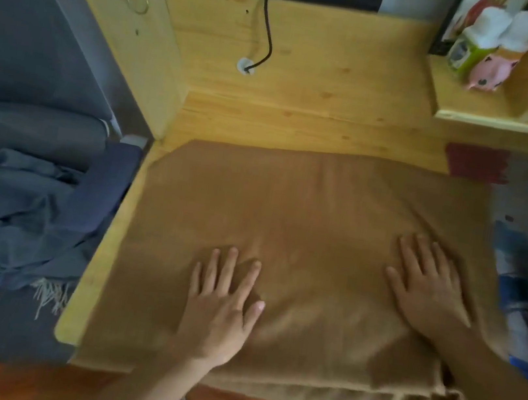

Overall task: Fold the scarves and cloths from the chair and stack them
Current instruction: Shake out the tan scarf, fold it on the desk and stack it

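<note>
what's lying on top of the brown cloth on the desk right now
Both hands lie flat on the brown cloth: left hand, right hand. The cloth hides the desk beneath it.

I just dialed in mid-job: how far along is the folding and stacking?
Done: nothing finished shows; no stack is in view. In hand: the brown scarf lies doubled on the wooden desk, its near end hanging over the edge, while the left hand and right hand press flat on it. Left: the blue-grey fringed scarf lies crumpled on the chair.
</note>
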`<state>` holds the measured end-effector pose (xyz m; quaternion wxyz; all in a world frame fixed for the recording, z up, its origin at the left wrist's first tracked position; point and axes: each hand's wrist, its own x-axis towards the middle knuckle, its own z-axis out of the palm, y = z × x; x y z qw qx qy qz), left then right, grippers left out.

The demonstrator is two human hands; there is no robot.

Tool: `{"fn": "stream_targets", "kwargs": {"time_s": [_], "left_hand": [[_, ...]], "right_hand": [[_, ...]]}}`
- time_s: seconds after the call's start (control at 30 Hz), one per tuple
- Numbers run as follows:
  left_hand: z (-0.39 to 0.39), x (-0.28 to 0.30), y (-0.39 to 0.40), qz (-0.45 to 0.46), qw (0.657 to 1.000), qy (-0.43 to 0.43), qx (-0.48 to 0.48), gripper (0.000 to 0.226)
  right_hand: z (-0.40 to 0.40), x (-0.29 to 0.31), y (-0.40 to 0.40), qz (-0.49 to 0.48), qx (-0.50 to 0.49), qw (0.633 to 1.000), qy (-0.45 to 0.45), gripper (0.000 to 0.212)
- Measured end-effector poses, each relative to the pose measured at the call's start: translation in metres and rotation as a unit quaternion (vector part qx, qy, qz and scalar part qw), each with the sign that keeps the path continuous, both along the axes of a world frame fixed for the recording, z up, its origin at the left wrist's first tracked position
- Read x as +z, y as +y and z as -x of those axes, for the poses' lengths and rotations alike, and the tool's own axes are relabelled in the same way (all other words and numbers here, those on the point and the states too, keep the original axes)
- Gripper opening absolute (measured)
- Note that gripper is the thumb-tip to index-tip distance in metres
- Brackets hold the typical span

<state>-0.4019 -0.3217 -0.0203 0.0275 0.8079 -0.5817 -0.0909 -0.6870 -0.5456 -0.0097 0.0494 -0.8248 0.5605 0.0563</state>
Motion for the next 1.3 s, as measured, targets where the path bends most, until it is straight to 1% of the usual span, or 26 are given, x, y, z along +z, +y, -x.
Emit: {"fn": "stream_targets", "kwargs": {"time_s": [0.07,0.1,0.17,0.2,0.27,0.33,0.37,0.4,0.47,0.53,0.63,0.67,0.73,0.8,0.83,0.87,0.9,0.93,0.97,1.0,1.03,1.07,1.17,1.23,1.27,1.3], "left_hand": [[0.002,0.012,-0.011,0.022,0.999,0.03,0.007,0.054],[-0.009,0.022,-0.018,0.05,0.997,0.043,0.04,0.049],[-0.05,0.043,-0.035,0.102,0.983,0.047,0.142,0.041],[-0.08,0.051,-0.045,0.107,0.972,0.046,0.201,0.041],[-0.144,0.059,-0.065,0.083,0.943,0.056,0.316,0.053],[-0.191,0.063,-0.082,0.013,0.914,0.083,0.398,0.073],[-0.204,0.064,-0.089,-0.021,0.908,0.102,0.406,0.078],[-0.212,0.065,-0.093,-0.047,0.905,0.134,0.402,0.078],[-0.218,0.066,-0.101,-0.062,0.884,0.226,0.405,0.066],[-0.219,0.068,-0.106,-0.036,0.857,0.299,0.418,0.053],[-0.198,0.074,-0.097,0.08,0.795,0.448,0.401,0.03],[-0.186,0.076,-0.091,0.097,0.793,0.468,0.377,0.02],[-0.159,0.078,-0.078,0.068,0.81,0.488,0.317,0.011],[-0.14,0.074,-0.073,0.065,0.82,0.492,0.286,0.012],[-0.137,0.072,-0.074,0.085,0.814,0.495,0.293,0.015],[-0.139,0.071,-0.078,0.116,0.778,0.529,0.32,0.019],[-0.145,0.072,-0.084,0.148,0.699,0.601,0.358,0.023],[-0.152,0.076,-0.091,0.179,0.595,0.684,0.382,0.025],[-0.162,0.078,-0.098,0.21,0.493,0.745,0.396,0.025],[-0.172,0.079,-0.104,0.239,0.418,0.775,0.41,0.021],[-0.181,0.082,-0.11,0.259,0.38,0.782,0.421,0.019],[-0.189,0.083,-0.115,0.276,0.374,0.775,0.428,0.018],[-0.213,0.086,-0.126,0.324,0.417,0.731,0.433,0.015],[-0.232,0.085,-0.129,0.391,0.443,0.658,0.466,0.013],[-0.239,0.082,-0.129,0.423,0.475,0.593,0.494,0.012],[-0.239,0.079,-0.126,0.441,0.532,0.514,0.508,0.009]], "right_hand": [[-0.006,0.017,-0.016,0.002,-0.011,1.0,0.019,0.077],[-0.022,0.025,-0.017,0.013,-0.011,1.0,0.007,0.073],[-0.075,0.036,-0.007,0.041,0.028,0.997,-0.057,0.065],[-0.107,0.039,0.0,0.033,0.059,0.994,-0.084,0.064],[-0.156,0.03,0.011,-0.019,0.108,0.99,-0.087,0.063],[-0.177,0.007,0.02,-0.032,0.116,0.991,-0.057,0.066],[-0.179,-0.004,0.025,-0.017,0.117,0.992,-0.044,0.069],[-0.179,-0.012,0.029,0.007,0.119,0.992,-0.032,0.07],[-0.178,-0.019,0.033,0.039,0.118,0.992,-0.027,0.068],[-0.178,-0.019,0.033,0.048,0.118,0.991,-0.034,0.066],[-0.179,-0.016,0.034,0.05,0.114,0.992,-0.034,0.066],[-0.179,-0.015,0.035,0.05,0.112,0.992,-0.036,0.066],[-0.179,-0.014,0.036,0.045,0.109,0.992,-0.042,0.066],[-0.178,-0.014,0.036,0.042,0.11,0.992,-0.043,0.065],[-0.178,-0.013,0.035,0.041,0.112,0.992,-0.04,0.065],[-0.179,-0.013,0.035,0.041,0.112,0.992,-0.04,0.065],[-0.179,-0.014,0.035,0.041,0.111,0.992,-0.045,0.064],[-0.179,-0.014,0.035,0.041,0.111,0.992,-0.049,0.064],[-0.179,-0.014,0.035,0.043,0.111,0.992,-0.052,0.064],[-0.179,-0.015,0.035,0.045,0.111,0.991,-0.053,0.064],[-0.178,-0.016,0.035,0.047,0.112,0.991,-0.051,0.064],[-0.178,-0.016,0.035,0.048,0.112,0.991,-0.051,0.063],[-0.177,-0.016,0.034,0.047,0.109,0.991,-0.055,0.063],[-0.178,-0.018,0.034,0.05,0.111,0.991,-0.05,0.064],[-0.178,-0.019,0.034,0.048,0.11,0.992,-0.048,0.064],[-0.178,-0.019,0.033,0.046,0.109,0.992,-0.046,0.064]]}}
